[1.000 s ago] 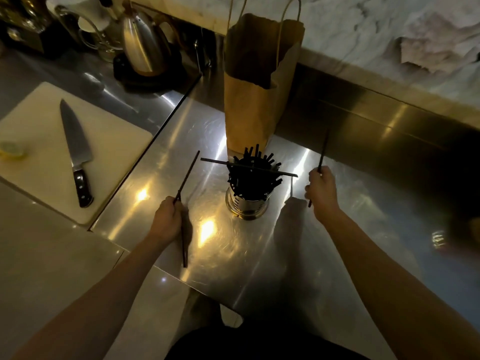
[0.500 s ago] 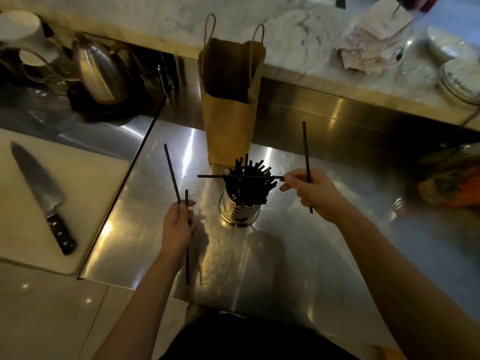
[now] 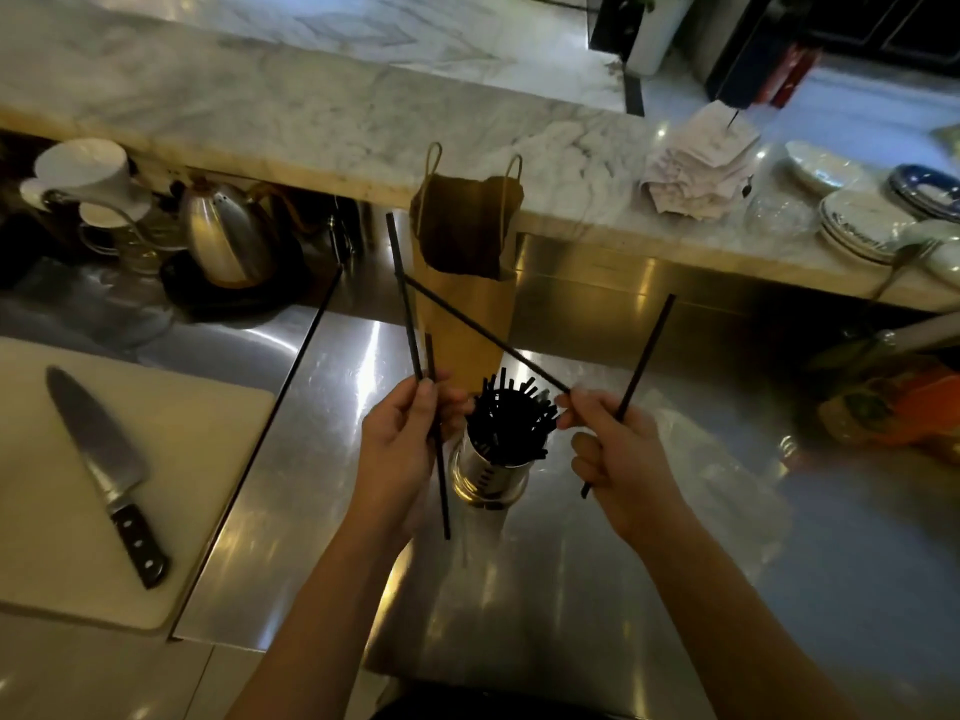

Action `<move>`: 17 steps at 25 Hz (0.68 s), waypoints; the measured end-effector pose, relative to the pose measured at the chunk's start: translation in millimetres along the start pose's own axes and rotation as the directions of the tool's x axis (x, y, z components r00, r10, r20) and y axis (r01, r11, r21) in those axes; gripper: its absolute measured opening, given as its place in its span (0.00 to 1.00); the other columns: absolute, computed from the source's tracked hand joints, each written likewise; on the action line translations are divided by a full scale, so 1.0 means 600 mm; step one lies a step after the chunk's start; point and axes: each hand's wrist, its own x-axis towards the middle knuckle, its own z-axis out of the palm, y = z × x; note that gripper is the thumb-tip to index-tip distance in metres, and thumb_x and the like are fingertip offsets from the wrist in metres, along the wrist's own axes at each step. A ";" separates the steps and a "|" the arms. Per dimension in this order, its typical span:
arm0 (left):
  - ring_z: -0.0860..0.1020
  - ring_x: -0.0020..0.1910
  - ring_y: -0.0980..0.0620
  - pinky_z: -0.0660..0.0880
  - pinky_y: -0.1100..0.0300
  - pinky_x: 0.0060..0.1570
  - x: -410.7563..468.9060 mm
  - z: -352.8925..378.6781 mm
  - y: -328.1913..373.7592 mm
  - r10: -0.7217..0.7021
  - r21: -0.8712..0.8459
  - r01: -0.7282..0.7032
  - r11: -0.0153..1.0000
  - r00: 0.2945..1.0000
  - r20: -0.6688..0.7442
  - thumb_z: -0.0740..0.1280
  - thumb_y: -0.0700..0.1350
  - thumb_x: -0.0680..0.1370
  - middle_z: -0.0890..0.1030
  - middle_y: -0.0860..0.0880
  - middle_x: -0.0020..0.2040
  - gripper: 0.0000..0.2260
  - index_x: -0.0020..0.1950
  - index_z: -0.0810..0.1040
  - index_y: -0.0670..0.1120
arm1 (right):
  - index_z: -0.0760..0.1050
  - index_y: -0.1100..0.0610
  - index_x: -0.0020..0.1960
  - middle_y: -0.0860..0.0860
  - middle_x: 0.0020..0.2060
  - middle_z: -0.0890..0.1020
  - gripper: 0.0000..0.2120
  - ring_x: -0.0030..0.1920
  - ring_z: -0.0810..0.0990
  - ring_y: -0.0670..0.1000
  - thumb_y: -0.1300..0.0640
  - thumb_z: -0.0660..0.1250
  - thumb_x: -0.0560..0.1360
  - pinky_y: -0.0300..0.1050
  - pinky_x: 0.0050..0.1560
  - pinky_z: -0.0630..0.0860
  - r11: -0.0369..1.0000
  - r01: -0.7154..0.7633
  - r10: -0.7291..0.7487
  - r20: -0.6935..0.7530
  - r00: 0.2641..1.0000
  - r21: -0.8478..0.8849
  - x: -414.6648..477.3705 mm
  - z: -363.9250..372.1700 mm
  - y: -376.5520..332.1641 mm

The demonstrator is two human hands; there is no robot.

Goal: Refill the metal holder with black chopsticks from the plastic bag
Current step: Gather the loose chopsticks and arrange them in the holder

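Observation:
A shiny metal holder [image 3: 485,472] stands on the steel counter, packed with black chopsticks [image 3: 511,415] that stick out of its top. My left hand [image 3: 400,446] is just left of the holder, closed on two black chopsticks [image 3: 408,314] that point up and away. My right hand [image 3: 615,452] is just right of the holder. It grips one chopstick [image 3: 647,350] in the fist and pinches a second [image 3: 483,332] at its end, slanting up-left over the holder. A clear plastic bag [image 3: 722,459] lies flat behind my right hand.
A brown paper bag [image 3: 465,283] stands right behind the holder. A knife [image 3: 104,459] lies on a white cutting board [image 3: 208,459] at the left. A kettle [image 3: 226,241] sits back left, stacked plates [image 3: 862,220] on the marble ledge, orange packaging [image 3: 904,402] at the right.
Both hands have risen and closed in beside the holder. The chopstick that lay across the holder's top is now lifted, pinched by my right hand. The camera view tilted up.

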 end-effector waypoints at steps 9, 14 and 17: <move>0.83 0.46 0.52 0.79 0.57 0.52 0.027 0.067 0.040 0.162 -0.081 -0.162 0.984 0.987 0.002 0.54 0.42 0.84 0.83 0.48 0.43 0.11 0.56 0.75 0.43 | 0.80 0.60 0.44 0.54 0.36 0.80 0.12 0.24 0.72 0.40 0.53 0.62 0.80 0.32 0.23 0.66 0.987 -0.006 -0.007 -0.078 0.997 -0.163 -0.032 0.060 0.056; 0.70 0.31 0.57 0.69 0.63 0.33 0.024 0.078 0.048 0.192 0.086 -0.194 0.977 0.981 0.026 0.54 0.44 0.84 0.73 0.53 0.33 0.11 0.54 0.76 0.47 | 0.75 0.48 0.54 0.46 0.41 0.80 0.08 0.35 0.78 0.37 0.50 0.58 0.81 0.30 0.31 0.71 0.857 0.188 -0.211 0.006 0.977 -0.479 -0.041 0.059 0.016; 0.79 0.39 0.57 0.75 0.63 0.42 0.004 0.096 0.040 0.174 0.277 -0.194 0.941 0.980 0.094 0.58 0.46 0.83 0.80 0.52 0.40 0.11 0.57 0.78 0.46 | 0.72 0.50 0.64 0.42 0.43 0.78 0.13 0.42 0.78 0.34 0.54 0.53 0.83 0.31 0.39 0.74 0.776 0.361 -0.335 0.148 0.931 -0.517 -0.044 0.057 -0.022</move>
